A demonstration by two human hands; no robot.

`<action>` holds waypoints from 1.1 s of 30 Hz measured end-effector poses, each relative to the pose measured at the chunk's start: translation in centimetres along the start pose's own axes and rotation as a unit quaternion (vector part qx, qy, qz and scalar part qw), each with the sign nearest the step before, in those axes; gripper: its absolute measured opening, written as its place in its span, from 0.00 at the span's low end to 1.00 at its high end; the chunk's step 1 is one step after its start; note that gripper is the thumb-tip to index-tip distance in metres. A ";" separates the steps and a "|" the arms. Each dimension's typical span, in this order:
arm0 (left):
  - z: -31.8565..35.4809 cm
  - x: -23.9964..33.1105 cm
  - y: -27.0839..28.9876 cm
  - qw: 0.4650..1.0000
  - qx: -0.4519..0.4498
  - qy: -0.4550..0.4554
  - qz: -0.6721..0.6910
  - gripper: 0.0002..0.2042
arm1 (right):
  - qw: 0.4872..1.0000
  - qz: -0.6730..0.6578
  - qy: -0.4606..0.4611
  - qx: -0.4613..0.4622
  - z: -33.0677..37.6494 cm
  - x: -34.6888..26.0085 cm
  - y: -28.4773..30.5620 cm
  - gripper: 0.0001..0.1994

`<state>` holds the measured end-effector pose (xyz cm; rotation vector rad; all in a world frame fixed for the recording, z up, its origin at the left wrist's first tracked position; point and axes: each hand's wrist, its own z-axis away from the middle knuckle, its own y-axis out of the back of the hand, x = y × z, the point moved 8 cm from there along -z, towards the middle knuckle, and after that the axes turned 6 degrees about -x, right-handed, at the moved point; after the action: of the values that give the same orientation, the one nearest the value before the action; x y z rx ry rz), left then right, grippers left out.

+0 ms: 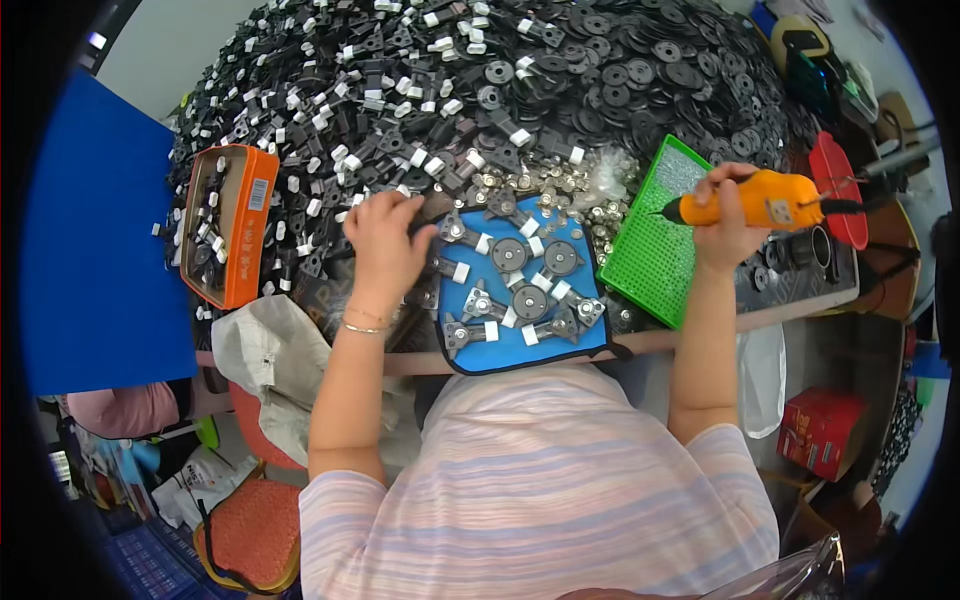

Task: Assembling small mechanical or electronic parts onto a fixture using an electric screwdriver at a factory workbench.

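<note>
My right hand (735, 225) is wrapped round an orange electric screwdriver (780, 197), its dark tip pointing left above a green perforated tray (648, 252). Small shiny screws (682, 165) are gathered at the tray's far end. Over the near edge of the pile of black parts with white ends (385, 115) is my left hand (385, 240), thumb apart from the fingers, with nothing visible in it. A blue mat (490, 352) with a black border lies in front of me. On it sit several black assemblies (530, 300) with round discs, metal pieces and white ends.
Black discs (640, 70) are heaped at the far right. Loose metal pieces (570, 185) lie beyond the mat, beside a clear plastic bag (608, 175). An orange box (238, 240) with a few parts stands left; a red tray (838, 190) is at right.
</note>
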<state>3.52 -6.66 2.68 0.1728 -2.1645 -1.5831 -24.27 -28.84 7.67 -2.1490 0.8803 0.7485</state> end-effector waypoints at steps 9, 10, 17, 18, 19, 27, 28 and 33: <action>-3.7 1.5 -0.7 0.984 0.038 -0.086 -0.152 0.05 | 0.999 -0.012 0.018 -0.033 0.6 -1.7 -2.0 0.11; -4.3 1.2 -1.1 0.984 0.040 -0.085 -0.152 0.05 | 0.999 -0.012 0.019 -0.034 0.6 -1.7 -2.2 0.11; -6.0 -0.9 -1.6 0.983 0.015 -0.039 -0.179 0.04 | 0.998 0.009 0.015 -0.058 1.2 -2.5 -2.5 0.11; -5.6 -0.6 -1.1 0.983 0.013 -0.040 -0.178 0.04 | 0.998 0.008 0.015 -0.058 1.3 -2.6 -2.5 0.11; -5.2 -0.6 -0.5 0.997 0.004 -0.026 -0.071 0.04 | 0.998 0.007 0.013 -0.058 1.3 -2.7 -2.6 0.11; -2.2 0.1 -1.3 0.976 -0.107 0.039 0.183 0.07 | 0.995 -0.049 0.004 -0.083 1.9 -1.8 -6.1 0.11; -2.2 0.1 -1.2 0.979 -0.096 0.037 0.174 0.07 | 0.995 -0.049 0.003 -0.083 2.0 -1.8 -6.4 0.11; -2.3 -0.1 -1.0 0.985 -0.075 0.025 0.153 0.07 | 0.994 -0.056 -0.006 -0.090 2.3 -1.6 -7.0 0.12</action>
<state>4.48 -8.97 2.30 -0.1597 -1.9159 -1.5368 -20.44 -22.79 10.05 -2.3281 0.7017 0.8102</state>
